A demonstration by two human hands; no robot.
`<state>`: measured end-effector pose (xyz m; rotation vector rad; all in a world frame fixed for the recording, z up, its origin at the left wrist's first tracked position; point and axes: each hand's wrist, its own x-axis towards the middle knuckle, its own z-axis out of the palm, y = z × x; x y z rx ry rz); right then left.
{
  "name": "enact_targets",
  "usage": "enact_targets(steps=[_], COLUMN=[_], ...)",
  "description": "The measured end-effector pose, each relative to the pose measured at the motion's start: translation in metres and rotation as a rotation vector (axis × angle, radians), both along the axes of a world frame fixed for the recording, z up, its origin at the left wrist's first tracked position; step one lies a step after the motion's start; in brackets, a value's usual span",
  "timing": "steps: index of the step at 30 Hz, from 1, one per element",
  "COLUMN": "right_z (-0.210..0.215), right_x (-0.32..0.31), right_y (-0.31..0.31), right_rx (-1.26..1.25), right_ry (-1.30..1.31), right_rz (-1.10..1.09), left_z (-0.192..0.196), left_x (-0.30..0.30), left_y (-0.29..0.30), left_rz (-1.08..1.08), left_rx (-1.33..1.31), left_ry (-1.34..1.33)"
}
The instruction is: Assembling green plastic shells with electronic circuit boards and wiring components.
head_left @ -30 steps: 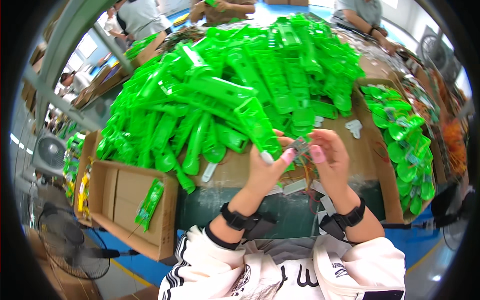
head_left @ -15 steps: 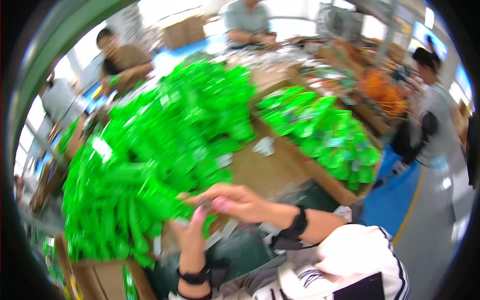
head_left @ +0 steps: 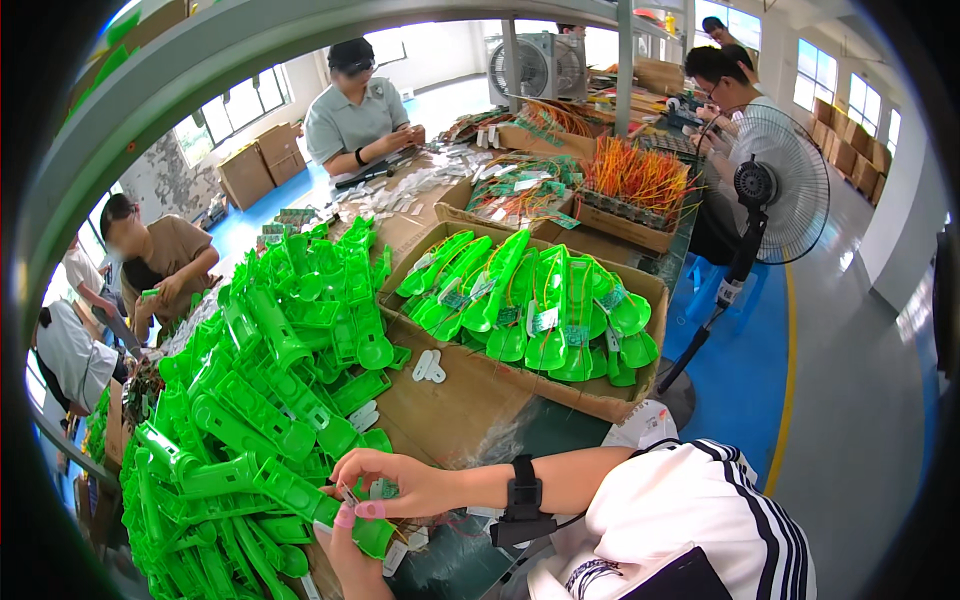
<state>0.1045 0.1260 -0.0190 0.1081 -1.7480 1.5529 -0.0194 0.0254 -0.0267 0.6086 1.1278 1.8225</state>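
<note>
My two hands meet at the near edge of a big heap of green plastic shells [head_left: 270, 400]. My left hand [head_left: 352, 562] is closed, its thumb up, on a green plastic shell [head_left: 374, 538] that shows beside the thumb. From the right, my right hand [head_left: 410, 487] reaches over with its fingertips pinched together near the left thumb. Between them is a small dark and pale part [head_left: 348, 494], too small to name. The fingers hide much of the shell. Black bands circle my right wrist.
A cardboard tray [head_left: 655, 365] right of the heap holds green shells with wires and small boards. Beyond it are boxes of orange wires [head_left: 635, 180] and circuit boards [head_left: 525, 188]. White pieces [head_left: 429, 367] lie on cardboard. A standing fan [head_left: 770, 180] and several people are around the table.
The view has swung toward the right and steadied from a blur. My hands have stayed together at the near edge of the heap, with the fingertips still meeting.
</note>
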Motion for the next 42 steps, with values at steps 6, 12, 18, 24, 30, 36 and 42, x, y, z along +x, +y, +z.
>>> enact_targets(steps=[6, 12, 18, 24, 30, 36, 42], right_z=[0.001, -0.003, -0.003, -0.006, -0.002, -0.002, -0.006], right_x=[0.001, -0.001, 0.0, -0.002, 0.002, -0.01, 0.002], right_y=[0.002, 0.0, -0.001, 0.0, 0.001, -0.001, 0.01], right_rx=[0.004, 0.151, 0.188, 0.274, 0.239, -0.331, -0.452], right_ry=[-0.152, -0.103, -0.101, -0.094, -0.136, -0.171, -0.209], right_rz=[-0.266, -0.309, -0.309, -0.302, -0.276, -0.013, -0.03], left_z=[0.019, 0.004, -0.003, -0.012, 0.001, 0.006, 0.005], left_x=[0.01, 0.004, 0.0, 0.001, 0.009, 0.006, 0.007], left_y=[0.002, 0.005, 0.007, 0.009, 0.009, -0.003, 0.01], left_rz=[0.232, 0.157, 0.181, 0.283, 0.191, 0.164, 0.133], left_rx=[0.041, 0.016, 0.015, -0.038, -0.044, 0.07, 0.029], left_ry=[0.269, 0.472, 0.521, 0.455, 0.228, 0.124, 0.156])
